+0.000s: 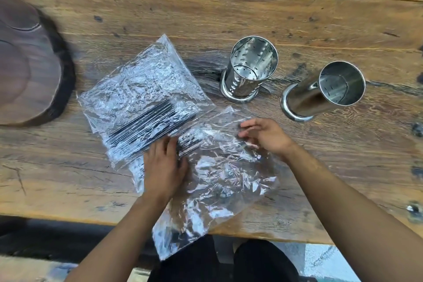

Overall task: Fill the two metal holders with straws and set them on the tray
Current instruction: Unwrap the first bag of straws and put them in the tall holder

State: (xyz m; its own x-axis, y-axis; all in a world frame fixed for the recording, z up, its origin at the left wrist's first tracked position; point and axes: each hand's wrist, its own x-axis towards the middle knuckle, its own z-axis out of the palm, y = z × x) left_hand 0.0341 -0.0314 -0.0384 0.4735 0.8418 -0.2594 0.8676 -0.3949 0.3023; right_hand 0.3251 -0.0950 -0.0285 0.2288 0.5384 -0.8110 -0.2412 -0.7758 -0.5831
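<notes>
Table: one worn wooden table (229,14), dark burn marks, person seated at the near edge.
Holders: two metal holders, both empty, both upright. Perforated holder (249,68) mid-table; plain holder (325,89) to its right, apart from it. Neither is on the tray.
Tray: one dark wooden tray (25,64) at far left, part out of view, blurred, well apart from the holders.
Bags: two clear plastic bags. Far bag (137,89) lies flat left of the perforated holder. Near bag (219,181) overlaps its corner and hangs over the table edge.
Straws: one bundle of black straws (142,123) inside the far bag; count not readable. Some dark straws seem to show in the near bag too, too blurred to count.
Left hand (163,167): palm down, fingers together, pressing flat where the bags overlap; nothing gripped.
Right hand (265,135): fingers loosely spread and curled over the near bag's top edge; cannot tell if it pinches plastic.
</notes>
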